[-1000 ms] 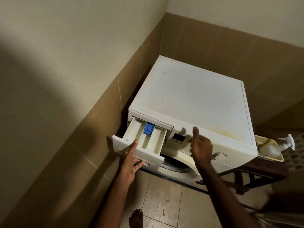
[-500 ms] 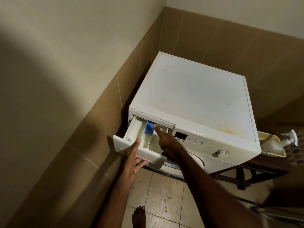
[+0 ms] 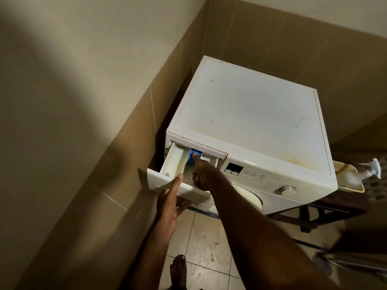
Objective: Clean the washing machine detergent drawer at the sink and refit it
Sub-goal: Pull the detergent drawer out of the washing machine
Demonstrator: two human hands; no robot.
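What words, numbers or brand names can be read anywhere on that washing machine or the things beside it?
None can be read.
Control panel of the washing machine: small printed markings beside the dial, too small and blurred to read.
Dark display: shows nothing legible.
Blue release tab in the detergent drawer: any marking is covered by the right hand.
Spray bottle: no label visible.

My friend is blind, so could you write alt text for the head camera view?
A right hand presses the blue tab in a washing machine's pulled-out detergent drawer, while the left hand grips the drawer's front panel.
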